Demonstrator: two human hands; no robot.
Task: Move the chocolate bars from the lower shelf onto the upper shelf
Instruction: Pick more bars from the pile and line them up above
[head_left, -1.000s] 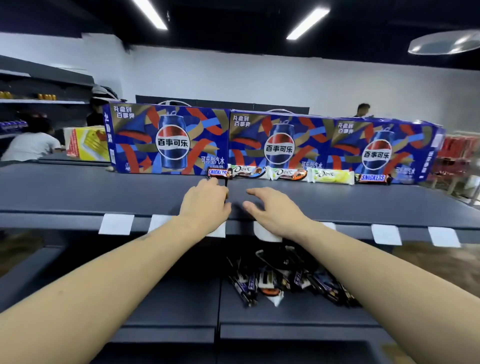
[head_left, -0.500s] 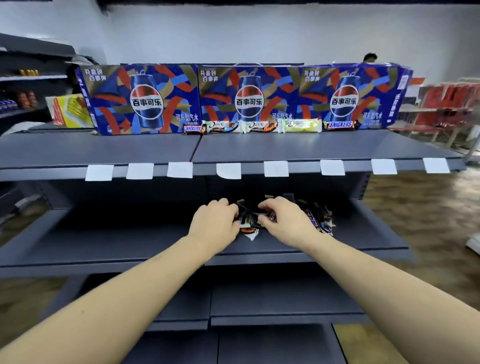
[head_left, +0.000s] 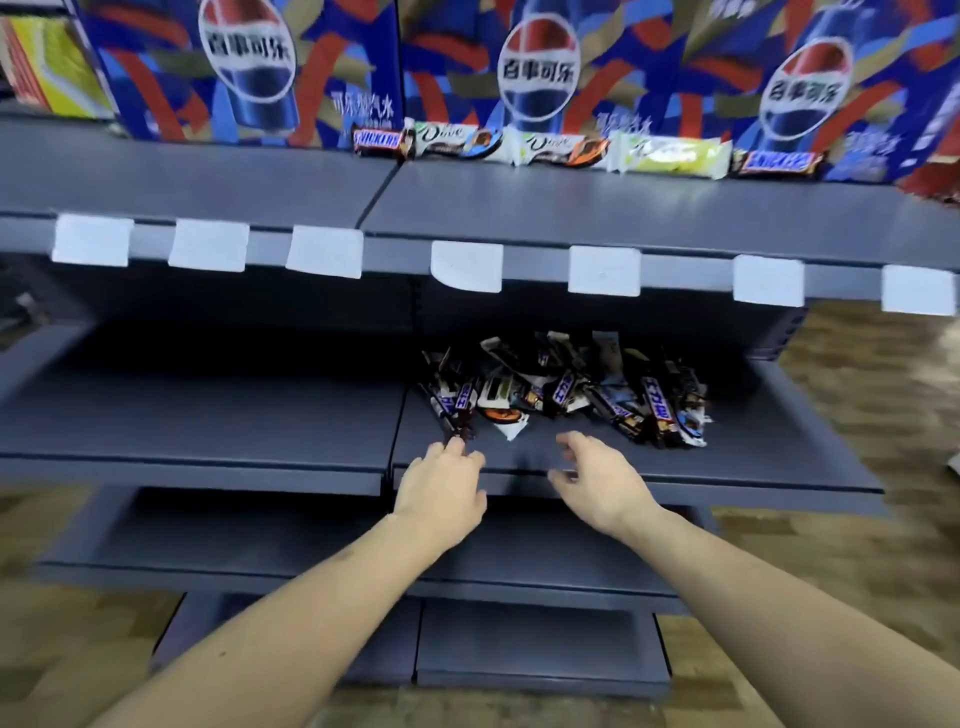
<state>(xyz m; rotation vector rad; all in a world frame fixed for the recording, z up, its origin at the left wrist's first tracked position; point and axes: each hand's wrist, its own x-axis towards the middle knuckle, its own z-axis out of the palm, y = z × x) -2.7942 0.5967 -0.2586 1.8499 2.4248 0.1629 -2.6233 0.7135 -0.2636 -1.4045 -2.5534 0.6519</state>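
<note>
Head cam, looking down at grey metal store shelving. Lower shelf (head_left: 753, 457): loose pile of chocolate bars (head_left: 566, 395), mostly dark wrappers, right of the centre seam. Left hand (head_left: 441, 491) reaches in, fingertips just at the nearest bar's wrapper end; can't tell if touching. Fingers loosely curled, holding nothing. Right hand (head_left: 597, 480) hovers near the pile's front, fingers spread & relaxed, empty. Upper shelf (head_left: 597, 208): row of five bars (head_left: 582, 148), Snickers at both ends w/ Dove between, lined up against blue Pepsi cartons (head_left: 545, 67). White price tags (head_left: 467, 265) along the upper shelf's edge.
</note>
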